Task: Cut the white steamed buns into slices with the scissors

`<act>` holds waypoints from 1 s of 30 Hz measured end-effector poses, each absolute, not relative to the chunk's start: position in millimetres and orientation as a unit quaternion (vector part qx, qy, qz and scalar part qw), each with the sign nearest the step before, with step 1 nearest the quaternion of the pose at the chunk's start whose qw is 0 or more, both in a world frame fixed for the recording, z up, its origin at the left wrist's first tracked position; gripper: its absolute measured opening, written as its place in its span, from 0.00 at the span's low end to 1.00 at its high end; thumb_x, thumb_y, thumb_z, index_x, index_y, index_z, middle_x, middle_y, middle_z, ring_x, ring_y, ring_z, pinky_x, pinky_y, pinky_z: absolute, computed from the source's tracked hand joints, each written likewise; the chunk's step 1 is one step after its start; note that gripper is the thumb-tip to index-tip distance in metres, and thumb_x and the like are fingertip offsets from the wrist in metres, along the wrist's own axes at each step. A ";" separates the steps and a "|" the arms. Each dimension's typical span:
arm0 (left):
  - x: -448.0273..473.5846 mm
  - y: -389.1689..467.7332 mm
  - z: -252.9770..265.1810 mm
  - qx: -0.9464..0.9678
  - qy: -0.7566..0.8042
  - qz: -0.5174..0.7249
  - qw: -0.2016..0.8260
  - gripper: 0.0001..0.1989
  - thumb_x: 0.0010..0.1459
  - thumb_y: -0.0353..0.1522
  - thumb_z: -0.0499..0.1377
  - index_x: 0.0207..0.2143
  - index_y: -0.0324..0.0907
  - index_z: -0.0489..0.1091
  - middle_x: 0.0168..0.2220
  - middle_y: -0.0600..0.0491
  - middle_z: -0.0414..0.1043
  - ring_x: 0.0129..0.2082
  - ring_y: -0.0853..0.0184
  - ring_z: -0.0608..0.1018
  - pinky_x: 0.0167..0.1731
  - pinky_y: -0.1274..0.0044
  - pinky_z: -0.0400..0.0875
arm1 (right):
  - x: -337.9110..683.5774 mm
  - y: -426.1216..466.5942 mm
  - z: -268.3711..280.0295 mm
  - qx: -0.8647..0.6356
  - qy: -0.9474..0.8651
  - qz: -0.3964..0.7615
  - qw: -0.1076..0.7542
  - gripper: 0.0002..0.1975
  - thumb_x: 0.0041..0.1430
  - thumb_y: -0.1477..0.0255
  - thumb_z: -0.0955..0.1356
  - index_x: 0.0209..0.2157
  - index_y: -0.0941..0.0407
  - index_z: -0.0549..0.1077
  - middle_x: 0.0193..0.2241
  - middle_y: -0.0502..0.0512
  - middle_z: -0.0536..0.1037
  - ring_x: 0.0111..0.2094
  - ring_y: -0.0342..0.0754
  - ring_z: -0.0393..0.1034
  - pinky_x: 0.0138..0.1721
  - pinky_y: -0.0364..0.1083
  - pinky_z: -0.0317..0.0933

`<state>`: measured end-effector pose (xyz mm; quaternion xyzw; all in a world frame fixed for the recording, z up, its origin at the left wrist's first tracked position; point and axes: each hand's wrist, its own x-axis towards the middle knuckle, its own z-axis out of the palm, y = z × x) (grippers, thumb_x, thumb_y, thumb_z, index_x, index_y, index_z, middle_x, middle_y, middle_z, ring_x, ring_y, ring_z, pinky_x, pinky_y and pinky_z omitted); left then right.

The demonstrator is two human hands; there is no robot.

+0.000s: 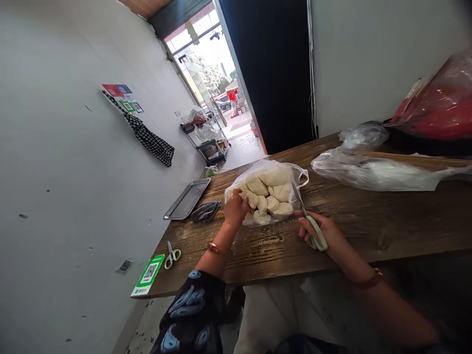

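Now, left hand [236, 209]: bent at the fingers onto pale chunks [273, 202]; pinching or merely touching, cannot tell
Right hand [330, 231]: well apart from left hand, wrapped around green-handled scissors [318, 232], blades angled up beside the chunks
Clear bag [249, 173]: spread open around pale chunks, between both hands, flat on wooden table [350, 221]
Grey cloth [205, 211]: crumpled just left of clear bag
Metal tray [187, 200]: beside grey cloth, at table's edge by the wall
Spare scissors [172, 255]: lying near green code card [149, 275], at table's left end
Wrapped bundle [387, 174]: right of clear bag, near long sticks [405, 160]
Checked cloth [147, 132]: hanging on left wall
Trolley [212, 145]: loaded, near the doorway
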<state>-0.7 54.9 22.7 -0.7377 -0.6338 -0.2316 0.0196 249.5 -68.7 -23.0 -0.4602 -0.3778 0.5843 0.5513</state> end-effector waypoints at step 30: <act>-35.9 81.4 87.5 -0.841 -0.520 0.079 0.127 0.28 0.40 0.24 0.68 0.47 0.46 0.74 0.51 0.43 0.70 0.55 0.49 0.68 0.58 0.60 0.56 | 250.0 -64.2 -40.4 -0.445 -0.403 0.569 0.562 0.34 0.44 0.46 0.74 0.45 0.58 0.76 0.17 0.48 0.74 0.15 0.43 0.64 0.14 0.41 0.57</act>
